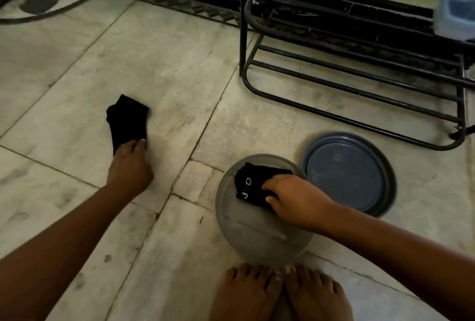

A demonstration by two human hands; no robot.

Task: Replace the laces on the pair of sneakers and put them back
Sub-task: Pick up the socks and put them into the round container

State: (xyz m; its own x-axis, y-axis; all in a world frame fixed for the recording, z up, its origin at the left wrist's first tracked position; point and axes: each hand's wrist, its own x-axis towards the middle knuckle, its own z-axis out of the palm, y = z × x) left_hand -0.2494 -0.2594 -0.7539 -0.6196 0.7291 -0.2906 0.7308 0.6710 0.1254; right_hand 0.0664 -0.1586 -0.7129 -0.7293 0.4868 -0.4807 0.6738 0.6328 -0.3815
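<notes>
Black cloth — a sock [127, 120], by the look of it — lies flat on the marble floor [77, 89] toward its left side, and the left hand [129, 166] has its fingers [136, 144] laid on the sock's near end, fingertips pressing or lightly pinching the hem; I cannot tell whether the thumb is tucked under it. Further right, just in front of the bare feet [280, 292], a round grey tub [257, 238] sits on the floor, and the right hand [295, 200] reaches into it with fingers curled around a second black sock [250, 187] that carries pale lettering. Touching the tub's far right side lies a grey lid [352, 174], flat on the floor, and beyond it a black metal shoe rack [359, 84] stands against the wall with a pale blue plastic box [455, 9] on an upper bar. No sneakers or laces show anywhere in view, so the task's own things are out of sight. The step in hand seems to be gathering the socks — best done by closing the left fingers fully on the hem before lifting, so the cloth does not slide on the smooth stone, and by keeping the right grip on the folded middle of its sock so nothing trails over the tub's rim.
</notes>
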